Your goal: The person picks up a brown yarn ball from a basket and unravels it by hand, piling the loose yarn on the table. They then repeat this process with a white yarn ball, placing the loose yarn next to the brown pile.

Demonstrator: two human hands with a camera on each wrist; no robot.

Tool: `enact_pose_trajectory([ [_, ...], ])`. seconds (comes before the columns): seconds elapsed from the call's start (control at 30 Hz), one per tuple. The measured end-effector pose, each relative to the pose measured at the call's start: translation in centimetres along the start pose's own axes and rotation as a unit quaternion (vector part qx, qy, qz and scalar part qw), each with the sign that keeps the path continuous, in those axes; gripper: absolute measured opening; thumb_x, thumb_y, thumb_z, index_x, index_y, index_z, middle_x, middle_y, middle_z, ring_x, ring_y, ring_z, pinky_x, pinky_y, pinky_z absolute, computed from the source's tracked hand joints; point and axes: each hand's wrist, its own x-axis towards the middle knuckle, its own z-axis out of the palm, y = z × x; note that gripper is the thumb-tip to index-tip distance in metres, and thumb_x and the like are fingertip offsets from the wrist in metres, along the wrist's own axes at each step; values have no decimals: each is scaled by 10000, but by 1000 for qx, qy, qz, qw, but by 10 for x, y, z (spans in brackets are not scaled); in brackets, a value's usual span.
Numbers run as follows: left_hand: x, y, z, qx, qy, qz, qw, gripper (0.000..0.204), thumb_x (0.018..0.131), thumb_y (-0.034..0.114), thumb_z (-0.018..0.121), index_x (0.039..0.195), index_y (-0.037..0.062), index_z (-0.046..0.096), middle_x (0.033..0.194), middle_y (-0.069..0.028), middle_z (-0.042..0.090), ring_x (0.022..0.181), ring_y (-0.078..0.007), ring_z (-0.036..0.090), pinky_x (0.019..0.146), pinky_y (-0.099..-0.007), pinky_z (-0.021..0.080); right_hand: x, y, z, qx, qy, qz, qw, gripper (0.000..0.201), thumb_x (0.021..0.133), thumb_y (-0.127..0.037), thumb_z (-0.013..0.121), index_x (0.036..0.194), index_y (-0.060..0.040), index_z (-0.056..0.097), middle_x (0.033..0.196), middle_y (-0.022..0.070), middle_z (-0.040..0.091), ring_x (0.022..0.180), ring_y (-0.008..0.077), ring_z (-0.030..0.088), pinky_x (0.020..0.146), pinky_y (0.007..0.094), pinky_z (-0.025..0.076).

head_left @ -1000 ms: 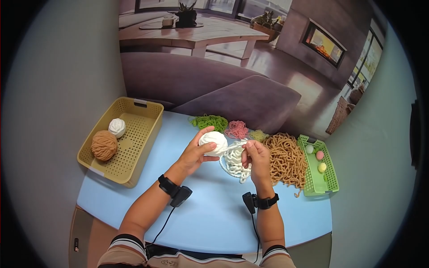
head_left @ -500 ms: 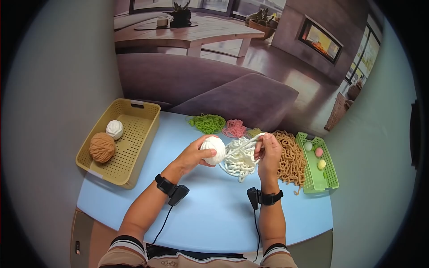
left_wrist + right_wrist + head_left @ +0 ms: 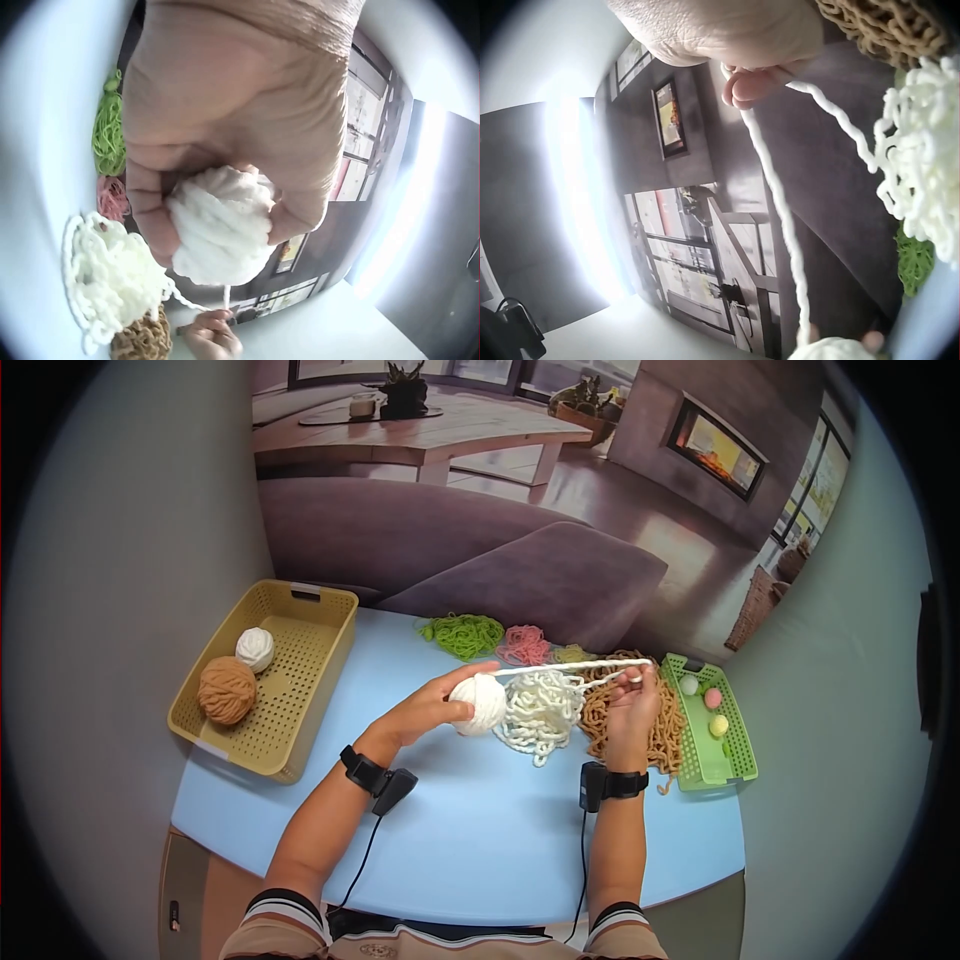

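My left hand [image 3: 425, 708] grips a white yarn ball [image 3: 479, 704] between thumb and fingers, held over the blue table. A thick white strand [image 3: 570, 667] stretches almost straight from the ball to my right hand [image 3: 632, 705], whose fingertips pinch it. From there the yarn drops back to a loose white yarn pile [image 3: 540, 712] lying between the hands. In the left wrist view the ball [image 3: 221, 225] sits against the palm with fingers curled round both sides. The right wrist view has the taut strand [image 3: 780, 202] running down from the pinched fingers.
At the left a tan basket [image 3: 325, 678] contains a brown yarn ball [image 3: 227, 690] and a smaller white one [image 3: 255, 649]. Green yarn [image 3: 462, 635], pink yarn [image 3: 524, 645] and a brown yarn pile [image 3: 664, 738] lie behind and right. A green basket [image 3: 740, 735] with small balls stands far right.
My right hand has moved away to the right, drawing the strand out longer and straighter. The left hand has stayed close to its place, still gripping the ball.
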Motion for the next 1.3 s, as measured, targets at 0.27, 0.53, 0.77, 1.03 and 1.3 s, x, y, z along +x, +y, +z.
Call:
enact_pose_trajectory([
  [0.27, -1, -29, -48, -156, 248, -48, 955, 670, 889, 266, 593, 1513, 156, 377, 1313, -134, 596, 1091, -274, 675, 841, -387, 604, -10, -27, 16, 25, -170, -85, 982, 222, 1078, -236, 464, 1065, -69, 609, 942, 90, 710, 838, 172, 673, 619, 267, 507],
  [0.53, 4, -2, -5, -185, 123, 20, 975, 661, 929, 287, 629, 1511, 151, 347, 1276, -137, 598, 1084, -308, 671, 830, -383, 593, -26, -16, 41, -185, -313, 20, 931, 355, 1015, -208, 542, 1312, -14, 558, 1326, 155, 611, 1147, 228, 652, 832, 342, 572],
  [0.77, 5, 15, 29, -159, 151, 88, 972, 745, 917, 233, 723, 1520, 83, 310, 1311, -134, 570, 1127, -268, 644, 964, -392, 546, -79, 27, 61, -407, -324, -53, 852, 625, 938, -127, 679, 1487, 1, 410, 1402, 225, 544, 706, 136, 673, 612, 255, 551],
  [1.03, -2, 15, 25, -203, 125, 99, 966, 631, 895, 209, 705, 1437, 47, 426, 1280, -98, 583, 1208, -201, 570, 1071, -364, 439, -108, 64, 71, -420, -422, 185, 782, 342, 997, -248, 621, 1244, -16, 669, 736, 18, 669, 554, 52, 559, 486, 212, 427],
  [1.3, 0, 9, 26, -87, 76, -21, 993, 588, 890, 170, 646, 1437, 81, 448, 1232, -115, 613, 1084, -219, 649, 854, -418, 609, -62, 38, 49, -258, -217, 78, 938, 232, 1021, -227, 569, 1021, -32, 696, 644, -20, 564, 495, 37, 458, 444, 187, 369],
])
